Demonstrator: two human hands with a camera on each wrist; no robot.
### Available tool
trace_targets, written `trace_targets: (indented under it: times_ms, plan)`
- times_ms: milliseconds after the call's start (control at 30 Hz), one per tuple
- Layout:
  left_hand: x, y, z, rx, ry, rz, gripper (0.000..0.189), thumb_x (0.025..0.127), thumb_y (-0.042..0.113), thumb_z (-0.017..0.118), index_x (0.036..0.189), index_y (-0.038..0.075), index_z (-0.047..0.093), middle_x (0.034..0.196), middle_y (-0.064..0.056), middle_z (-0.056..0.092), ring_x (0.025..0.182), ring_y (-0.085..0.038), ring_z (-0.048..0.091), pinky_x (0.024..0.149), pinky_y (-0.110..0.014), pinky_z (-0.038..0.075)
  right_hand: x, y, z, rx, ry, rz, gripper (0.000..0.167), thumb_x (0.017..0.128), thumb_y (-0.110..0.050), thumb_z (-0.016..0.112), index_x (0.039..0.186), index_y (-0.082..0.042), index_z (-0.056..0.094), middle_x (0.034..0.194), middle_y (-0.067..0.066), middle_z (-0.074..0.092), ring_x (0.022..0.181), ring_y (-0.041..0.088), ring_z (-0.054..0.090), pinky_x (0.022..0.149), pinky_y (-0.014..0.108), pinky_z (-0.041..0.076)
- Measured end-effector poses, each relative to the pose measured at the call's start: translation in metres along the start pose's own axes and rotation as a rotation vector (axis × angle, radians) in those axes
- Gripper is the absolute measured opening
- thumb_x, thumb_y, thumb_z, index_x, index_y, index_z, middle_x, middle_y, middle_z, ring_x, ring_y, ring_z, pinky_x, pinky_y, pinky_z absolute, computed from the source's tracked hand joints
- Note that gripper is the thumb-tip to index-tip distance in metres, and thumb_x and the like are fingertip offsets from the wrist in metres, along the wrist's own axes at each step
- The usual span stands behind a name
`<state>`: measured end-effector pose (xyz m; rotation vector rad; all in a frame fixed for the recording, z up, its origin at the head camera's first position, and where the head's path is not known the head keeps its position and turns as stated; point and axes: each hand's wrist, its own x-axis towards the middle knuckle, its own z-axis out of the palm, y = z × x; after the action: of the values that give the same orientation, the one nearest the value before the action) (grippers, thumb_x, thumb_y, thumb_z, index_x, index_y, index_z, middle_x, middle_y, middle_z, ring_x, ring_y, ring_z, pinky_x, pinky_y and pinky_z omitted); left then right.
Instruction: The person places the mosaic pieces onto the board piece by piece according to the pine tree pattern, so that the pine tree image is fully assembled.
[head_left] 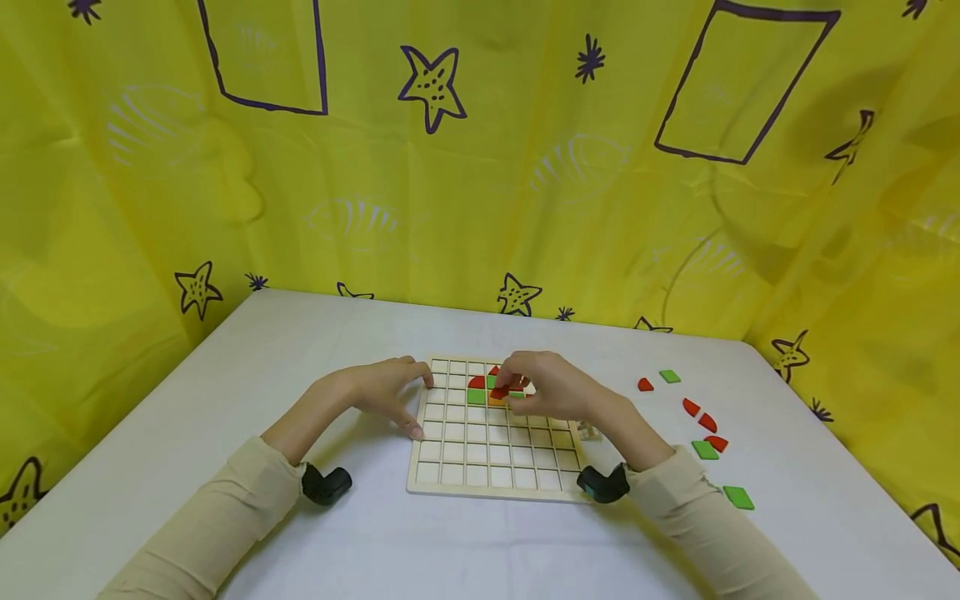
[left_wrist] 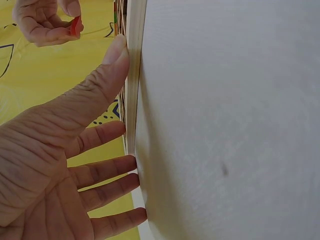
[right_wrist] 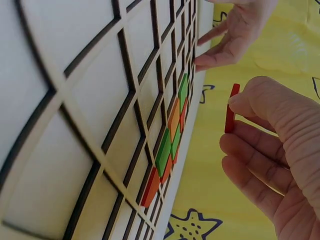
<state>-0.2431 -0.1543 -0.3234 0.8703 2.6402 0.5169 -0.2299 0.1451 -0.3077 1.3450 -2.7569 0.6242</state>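
Note:
A square wooden grid board (head_left: 495,493) lies on the white table. My left hand (head_left: 382,392) is at its left side, thumb and fingertips spread along the edge with the fingers fairly straight. Over the far part of the grid, my right hand (head_left: 551,387) pinches a small red piece (right_wrist: 232,107) between thumb and fingers; in the right wrist view it is held edge-on, apart from the board. Below it several pieces fill cells: a green tile (head_left: 477,397), an orange tile (right_wrist: 174,116), a rounded red piece (head_left: 477,382) and others partly hidden by that hand.
Loose pieces are scattered right of the board: red rounded ones (head_left: 708,423) and green tiles (head_left: 738,497), one red piece overlapping a green tile (head_left: 705,450). A small pale object (head_left: 588,431) sits at the board's right edge under my right wrist. A yellow curtain (head_left: 480,208) hangs behind the table.

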Motion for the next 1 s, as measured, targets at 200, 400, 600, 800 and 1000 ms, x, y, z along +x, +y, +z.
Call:
trace_targets:
  times_ms: [200, 400, 600, 800, 1000]
  plan:
    - [0.000, 0.000, 0.000, 0.005, -0.004, 0.002, 0.070, 0.076, 0.041, 0.091, 0.130, 0.013, 0.056, 0.135, -0.014, 0.055, 0.127, -0.030, 0.051, 0.112, -0.052, 0.040, 0.010, -0.003, 0.007, 0.000, -0.001, -0.022, 0.017, 0.087, -0.004, 0.076, 0.103, -0.008, 0.071, 0.100, -0.002, 0.070, 0.091, 0.023, 0.067, 0.083, 0.038, 0.058]
    - [-0.001, 0.002, -0.001, -0.004, -0.011, 0.001, 0.069, 0.078, 0.040, 0.090, 0.130, 0.012, 0.056, 0.136, -0.014, 0.054, 0.127, -0.030, 0.051, 0.112, -0.051, 0.040, 0.019, -0.006, 0.013, 0.009, -0.030, -0.019, 0.016, 0.088, -0.006, 0.076, 0.104, -0.009, 0.072, 0.102, -0.003, 0.070, 0.094, 0.019, 0.067, 0.086, 0.035, 0.057]
    - [0.000, 0.001, -0.001, 0.007, -0.005, 0.007, 0.070, 0.077, 0.042, 0.090, 0.130, 0.012, 0.056, 0.136, -0.014, 0.054, 0.127, -0.030, 0.052, 0.112, -0.051, 0.041, 0.030, -0.007, 0.018, -0.023, -0.041, -0.055, 0.013, 0.090, -0.007, 0.074, 0.103, -0.008, 0.072, 0.099, -0.001, 0.070, 0.091, 0.017, 0.066, 0.083, 0.034, 0.057]
    - [0.000, 0.001, -0.001, 0.007, -0.008, 0.005, 0.070, 0.077, 0.042, 0.090, 0.130, 0.013, 0.056, 0.137, -0.014, 0.054, 0.128, -0.030, 0.051, 0.112, -0.051, 0.041, 0.042, -0.010, 0.021, -0.041, -0.074, -0.020, 0.010, 0.091, -0.008, 0.074, 0.100, -0.010, 0.072, 0.097, -0.002, 0.069, 0.090, 0.018, 0.064, 0.083, 0.032, 0.055]
    - [0.000, 0.001, -0.001, 0.002, -0.015, 0.000, 0.070, 0.077, 0.042, 0.090, 0.130, 0.013, 0.055, 0.137, -0.013, 0.054, 0.128, -0.029, 0.051, 0.112, -0.051, 0.041, 0.052, -0.011, 0.026, -0.080, -0.114, 0.014, 0.012, 0.091, -0.009, 0.074, 0.103, -0.008, 0.072, 0.098, 0.000, 0.069, 0.086, 0.015, 0.061, 0.081, 0.026, 0.051]
